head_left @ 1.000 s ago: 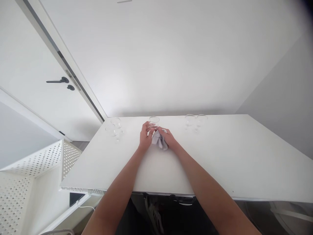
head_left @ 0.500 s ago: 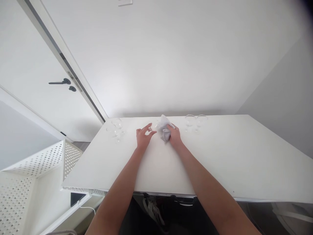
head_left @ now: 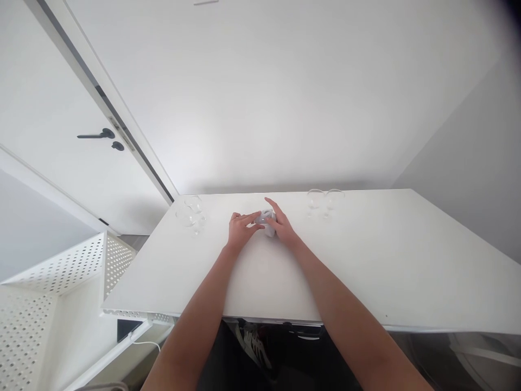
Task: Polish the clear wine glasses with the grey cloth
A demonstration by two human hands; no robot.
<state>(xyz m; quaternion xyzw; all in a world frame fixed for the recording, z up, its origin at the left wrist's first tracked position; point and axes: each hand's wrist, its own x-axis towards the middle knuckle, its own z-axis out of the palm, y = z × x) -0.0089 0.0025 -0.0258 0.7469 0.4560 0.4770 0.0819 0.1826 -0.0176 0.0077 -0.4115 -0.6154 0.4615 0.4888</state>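
Near the back middle of the white table, my left hand (head_left: 241, 229) is closed around a clear glass (head_left: 261, 219), which is mostly hidden by fingers and cloth. A light grey cloth (head_left: 269, 230) is bunched against the glass, between both hands. My right hand (head_left: 284, 225) grips this cloth from the right, with the index finger stretched out toward the back. How much of the cloth lies inside the glass I cannot make out.
Two clear stemmed glasses (head_left: 192, 215) stand at the table's back left, and two more stemmed glasses (head_left: 324, 202) at the back right. The white table (head_left: 366, 260) meets a wall behind. A door (head_left: 61, 108) and a perforated white shelf (head_left: 81, 266) are on the left.
My right hand has brought the cloth left and down onto the glass, bunching it smaller. My left fingers have closed in toward the cloth. The standing glasses have stayed in place.
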